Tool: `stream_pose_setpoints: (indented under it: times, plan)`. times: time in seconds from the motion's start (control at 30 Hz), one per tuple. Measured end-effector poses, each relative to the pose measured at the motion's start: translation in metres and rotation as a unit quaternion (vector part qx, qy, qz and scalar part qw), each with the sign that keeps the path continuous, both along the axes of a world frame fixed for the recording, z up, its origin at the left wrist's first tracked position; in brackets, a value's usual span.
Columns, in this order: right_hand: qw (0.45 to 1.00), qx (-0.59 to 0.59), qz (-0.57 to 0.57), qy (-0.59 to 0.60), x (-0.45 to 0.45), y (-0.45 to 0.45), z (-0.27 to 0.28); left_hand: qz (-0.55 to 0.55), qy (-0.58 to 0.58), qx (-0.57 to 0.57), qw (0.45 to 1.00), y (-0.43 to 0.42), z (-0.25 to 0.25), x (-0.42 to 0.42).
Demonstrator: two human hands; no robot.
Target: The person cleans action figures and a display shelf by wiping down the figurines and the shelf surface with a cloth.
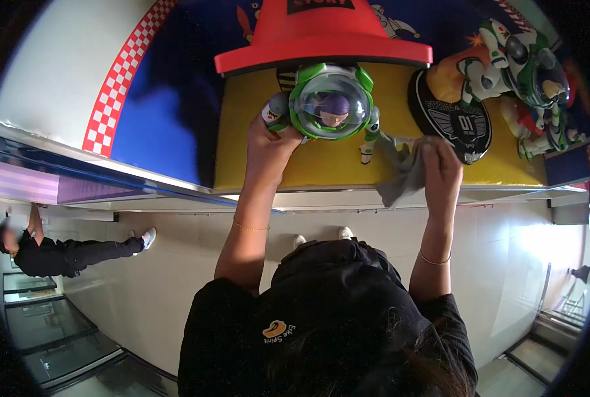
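Note:
A toy space figure [333, 109] with a clear dome helmet, green rim and purple hood stands upright on the yellow part of the shelf [242, 159]. My left hand [273, 147] is closed around the figure's arm and side at the left. A grey cloth [401, 171] hangs from my right hand [441, 159], whose fingers are pinched on it. The cloth is just right of the figure's white and green arm; whether they touch is hard to tell. The figure's lower body is hidden beneath the helmet.
A large red stand [321, 40] rises behind the figure. To the right are a black oval base [457, 122] and more space figures [530, 73]. The shelf's front edge runs below my hands. Another person [63, 257] in dark clothes is at the far left.

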State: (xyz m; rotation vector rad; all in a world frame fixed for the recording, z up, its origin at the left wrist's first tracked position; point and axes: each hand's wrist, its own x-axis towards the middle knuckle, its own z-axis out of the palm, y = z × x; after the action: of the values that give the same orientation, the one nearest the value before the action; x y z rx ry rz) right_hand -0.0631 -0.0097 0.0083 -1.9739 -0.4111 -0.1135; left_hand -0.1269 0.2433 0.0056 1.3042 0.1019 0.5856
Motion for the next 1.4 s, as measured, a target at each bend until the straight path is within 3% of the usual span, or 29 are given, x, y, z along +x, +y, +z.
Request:
stream_pose_setpoints:
  times: [0.1, 0.2, 0.27, 0.43, 0.77, 0.97, 1.1, 1.13, 1.17, 1.2, 1.27, 1.33, 1.4]
  plan:
    - [0.986, 0.147, -0.046, -0.06, 0.004, 0.014, 0.001, 0.013, 0.011, -0.001, 1.0, -0.002, 0.0, -0.001]
    - [0.981, 0.163, -0.055, -0.094, 0.01, 0.043, 0.011, 0.015, 0.016, -0.009, 1.0, -0.003, -0.002, -0.001]
    - [0.966, 0.133, -0.022, -0.22, 0.018, 0.061, 0.009, 0.021, 0.019, -0.018, 0.999, -0.003, -0.002, -0.002]
    - [0.958, 0.071, 0.082, -0.266, 0.012, 0.083, 0.001, 0.022, -0.003, -0.01, 1.0, -0.005, -0.002, -0.002]
    - [0.953, -0.115, 0.097, -0.262, 0.007, 0.053, -0.011, 0.045, -0.012, 0.025, 0.999, -0.003, -0.009, -0.001]
    - [0.939, -0.11, 0.059, -0.321, 0.006, 0.045, -0.022, 0.026, 0.008, 0.006, 1.0, -0.004, -0.011, -0.004]
    - [0.996, -0.047, -0.026, -0.077, -0.008, 0.024, -0.026, 0.13, -0.028, 0.119, 0.984, -0.013, -0.027, -0.017]
    - [0.995, -0.048, -0.029, -0.078, -0.012, 0.021, -0.024, 0.219, -0.056, 0.265, 0.937, -0.015, -0.031, -0.025]
    - [0.997, 0.039, -0.023, -0.057, -0.018, 0.02, -0.019, 0.301, -0.082, 0.403, 0.861, -0.019, -0.034, -0.035]
    - [0.991, 0.126, -0.017, -0.035, -0.024, 0.02, -0.014, 0.298, -0.084, 0.401, 0.862, -0.027, -0.037, -0.044]
    - [0.955, 0.295, -0.006, 0.009, -0.041, 0.022, -0.002, 0.156, -0.183, 0.37, 0.897, -0.052, -0.043, -0.061]
    - [0.963, 0.268, 0.036, 0.017, -0.067, 0.033, 0.013, 0.055, -0.205, 0.303, 0.929, -0.078, -0.039, -0.07]
    - [0.961, 0.26, 0.096, -0.015, -0.082, 0.044, 0.006, 0.051, -0.186, 0.321, 0.927, -0.092, -0.035, -0.075]
